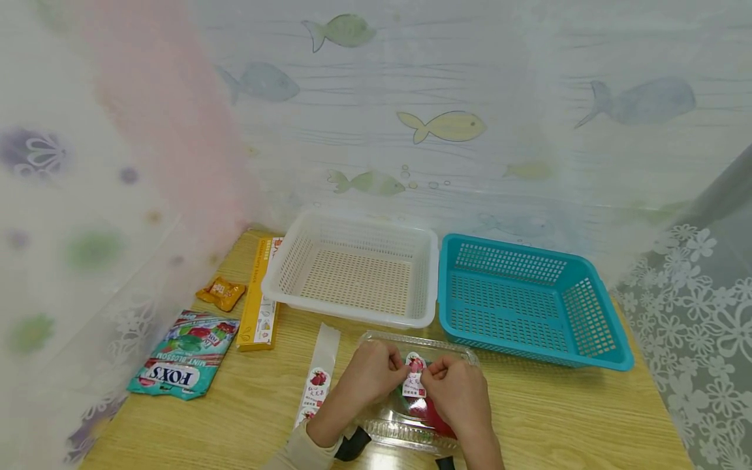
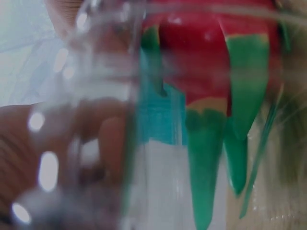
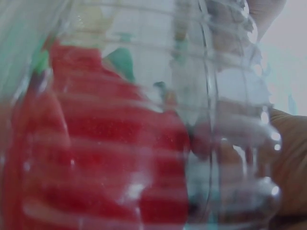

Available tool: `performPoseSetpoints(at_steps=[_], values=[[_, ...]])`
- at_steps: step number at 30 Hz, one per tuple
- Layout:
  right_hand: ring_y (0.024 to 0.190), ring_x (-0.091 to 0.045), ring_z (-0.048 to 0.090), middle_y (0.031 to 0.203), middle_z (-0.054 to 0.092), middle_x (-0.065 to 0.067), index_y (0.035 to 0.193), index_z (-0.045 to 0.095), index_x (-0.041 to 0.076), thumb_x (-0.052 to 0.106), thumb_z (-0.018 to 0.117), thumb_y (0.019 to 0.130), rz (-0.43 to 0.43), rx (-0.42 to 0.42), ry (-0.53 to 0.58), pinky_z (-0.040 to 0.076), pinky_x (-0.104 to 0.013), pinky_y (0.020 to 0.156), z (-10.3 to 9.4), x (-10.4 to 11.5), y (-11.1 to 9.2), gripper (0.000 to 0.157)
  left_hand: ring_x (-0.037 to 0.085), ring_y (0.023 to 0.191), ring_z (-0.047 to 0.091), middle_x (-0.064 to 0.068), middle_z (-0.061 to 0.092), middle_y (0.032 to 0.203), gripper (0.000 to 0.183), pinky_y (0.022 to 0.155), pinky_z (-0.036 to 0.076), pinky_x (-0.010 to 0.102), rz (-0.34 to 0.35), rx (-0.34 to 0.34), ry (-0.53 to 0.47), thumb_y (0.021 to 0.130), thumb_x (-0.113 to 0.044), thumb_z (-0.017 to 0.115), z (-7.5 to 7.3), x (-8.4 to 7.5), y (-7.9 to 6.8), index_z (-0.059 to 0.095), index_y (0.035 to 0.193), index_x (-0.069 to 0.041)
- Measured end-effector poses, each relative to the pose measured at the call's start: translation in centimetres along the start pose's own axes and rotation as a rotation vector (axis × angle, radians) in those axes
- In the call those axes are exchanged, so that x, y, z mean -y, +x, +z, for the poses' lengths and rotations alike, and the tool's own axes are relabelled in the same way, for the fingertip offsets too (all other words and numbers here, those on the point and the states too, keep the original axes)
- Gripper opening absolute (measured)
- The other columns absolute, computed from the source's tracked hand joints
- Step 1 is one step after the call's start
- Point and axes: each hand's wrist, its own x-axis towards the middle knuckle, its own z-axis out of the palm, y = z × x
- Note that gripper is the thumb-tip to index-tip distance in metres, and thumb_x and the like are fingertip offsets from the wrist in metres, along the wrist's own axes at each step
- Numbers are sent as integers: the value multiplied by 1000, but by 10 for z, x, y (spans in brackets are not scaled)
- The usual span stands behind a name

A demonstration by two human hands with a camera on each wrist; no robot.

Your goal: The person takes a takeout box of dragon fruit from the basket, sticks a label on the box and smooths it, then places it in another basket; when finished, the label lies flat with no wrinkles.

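Note:
Between my two hands is a dragon fruit sticker (image 1: 414,377), a white label with a red fruit picture and characters. My left hand (image 1: 370,373) pinches its left edge with thumb and fingertips. The right hand (image 1: 463,393) pinches the opposite edge. Under them sits a clear plastic clamshell box (image 1: 405,436), lid down. Inside it lies a red dragon fruit (image 1: 437,423) with green scales, partly covered by the hands. Both wrist views look through the box's clear wall at the dragon fruit (image 2: 201,57), with the hands blurred behind the plastic.
A strip of more stickers (image 1: 320,365) lies left of the box. Behind stand a white basket (image 1: 352,312) and a blue basket (image 1: 534,349). At the left are a Fox's candy bag (image 1: 185,356), a yellow box (image 1: 254,307) and a small orange packet (image 1: 221,294).

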Motion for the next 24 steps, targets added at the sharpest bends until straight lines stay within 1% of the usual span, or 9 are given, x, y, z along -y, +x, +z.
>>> performPoseSetpoints(at_steps=[8,14,21,24], values=[[58,-8,56,61,66,5,71,68,12,15,73,81,16,2,-1,46,-29,56,0,0,0,12,-2,53,42,-7,60,57,27,51,38,16,20,-23,27,82,-15,82,0,0,0,65,61,-12],[58,-8,56,61,66,5,72,69,11,15,71,83,36,7,1,46,-28,55,-1,0,0,12,-1,53,42,-7,59,56,29,52,38,17,6,-25,7,83,-15,82,-2,-1,-1,64,60,-12],[58,-8,57,61,67,5,72,69,12,15,71,83,51,4,-1,46,-29,56,-2,-1,1,12,-1,52,42,-7,58,56,28,52,38,17,-6,-16,7,83,-14,81,-3,-1,-3,64,61,-12],[59,-8,57,62,67,6,73,69,12,16,71,83,48,12,3,46,-29,56,-2,-1,1,11,-2,53,42,-7,59,56,29,52,38,16,17,-21,17,84,-17,82,-3,0,-3,64,62,-13]])
